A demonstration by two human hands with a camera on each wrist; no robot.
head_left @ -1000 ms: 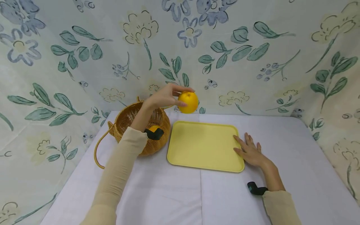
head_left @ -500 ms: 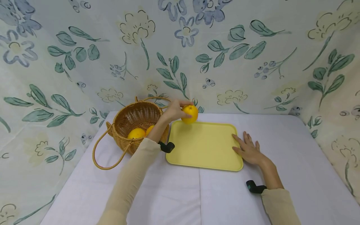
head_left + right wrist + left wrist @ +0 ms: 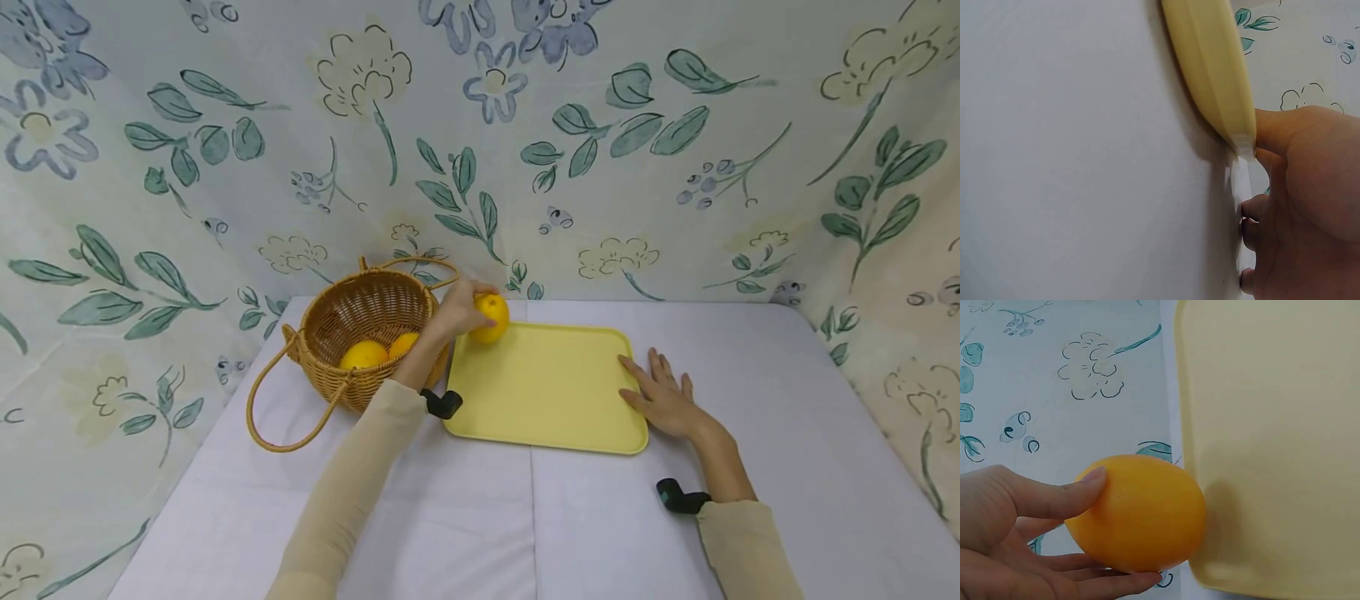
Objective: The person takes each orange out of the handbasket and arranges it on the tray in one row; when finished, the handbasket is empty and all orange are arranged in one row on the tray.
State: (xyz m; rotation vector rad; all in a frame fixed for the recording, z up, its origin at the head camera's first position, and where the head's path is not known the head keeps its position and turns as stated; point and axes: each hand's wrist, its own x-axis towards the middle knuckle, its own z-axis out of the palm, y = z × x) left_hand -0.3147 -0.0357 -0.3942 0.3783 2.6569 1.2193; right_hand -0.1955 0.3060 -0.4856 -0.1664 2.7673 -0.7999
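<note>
left hand [image 3: 459,311] pinches orange [image 3: 492,319] between thumb and fingers, at far left corner of yellow tray [image 3: 547,387]; right hand [image 3: 666,402] spread, touching tray's right edge. round orange could roll off if let go at the edge.

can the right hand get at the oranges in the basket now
Probably not easily: the right hand is across the tray from the oranges in the basket, with the left arm in between.

The basket [image 3: 324,382] with two oranges [image 3: 364,356] stands left of the tray [image 3: 555,390].
</note>
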